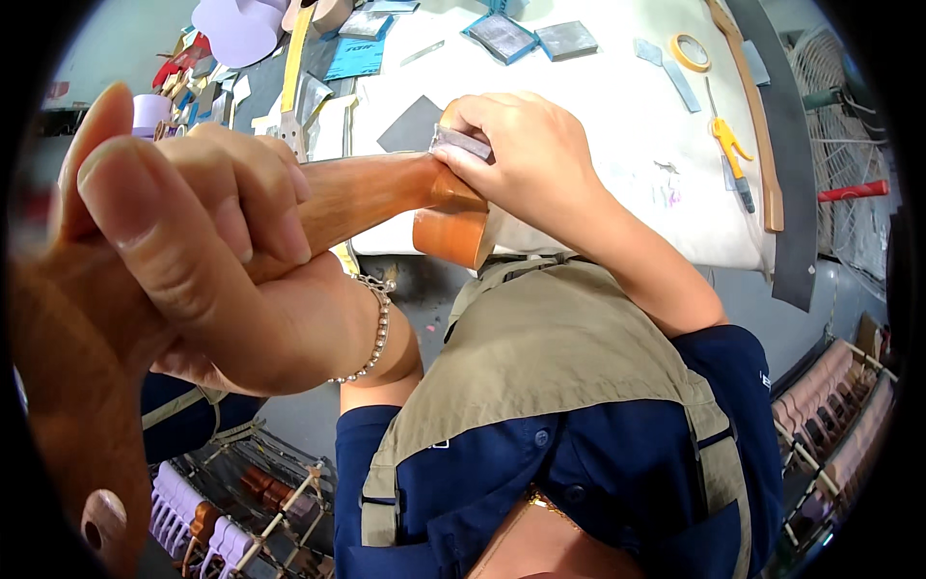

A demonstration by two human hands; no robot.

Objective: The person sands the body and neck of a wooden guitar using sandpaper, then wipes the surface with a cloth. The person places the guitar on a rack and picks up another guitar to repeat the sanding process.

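Note:
A brown, glossy wooden instrument neck (371, 193) runs from close at the left to the middle of the view. Its thick, rounded heel (449, 234) faces the front edge of the table. My left hand (227, 241) is closed round the neck near its wide left end, which looms large and partly blurred. My right hand (535, 145) pinches a small grey sanding block (463, 143) between thumb and fingers. The block rests against the neck just above the heel. Part of the block is hidden by my fingers.
On the white-covered table (617, 212) lie a dark grey sheet (410, 124), grey abrasive pads (567, 41), a tape roll (690, 53), a flat scraper (681, 87) and a yellow-handled tool (730, 145). A wooden strip (769, 183) edges the right side. Racks of instrument parts (830, 396) stand low on both sides.

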